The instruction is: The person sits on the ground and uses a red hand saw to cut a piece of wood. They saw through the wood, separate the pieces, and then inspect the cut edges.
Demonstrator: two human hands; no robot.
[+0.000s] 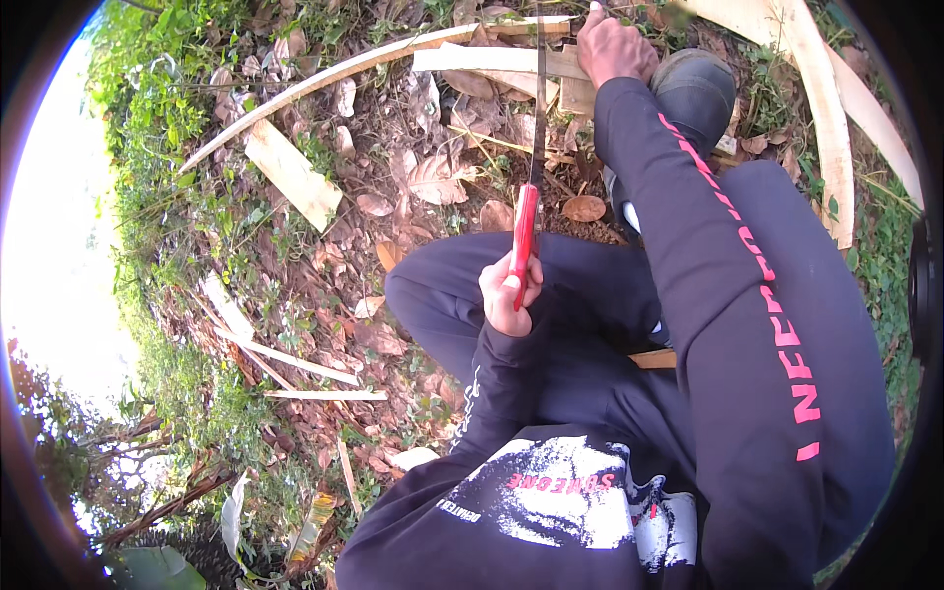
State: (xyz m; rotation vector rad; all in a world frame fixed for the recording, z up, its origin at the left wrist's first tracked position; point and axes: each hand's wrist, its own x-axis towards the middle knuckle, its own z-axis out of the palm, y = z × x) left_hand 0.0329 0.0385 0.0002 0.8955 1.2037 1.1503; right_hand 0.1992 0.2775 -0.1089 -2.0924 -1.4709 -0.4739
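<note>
On leaf-strewn ground [324,285] outdoors, left hand [509,292] grips a red-handled saw [525,231]; right hand [612,46] presses a wooden slat [492,60].

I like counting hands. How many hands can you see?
2. The left hand grips a saw's red handle at the middle. The right hand presses on a wood plank at the top. None looks hidden.

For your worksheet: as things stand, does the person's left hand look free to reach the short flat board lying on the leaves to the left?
Probably not at once. The left hand is closed around the red handle of a saw, so it is occupied. The path itself looks open: only leaves lie between it and the short flat board.
</note>
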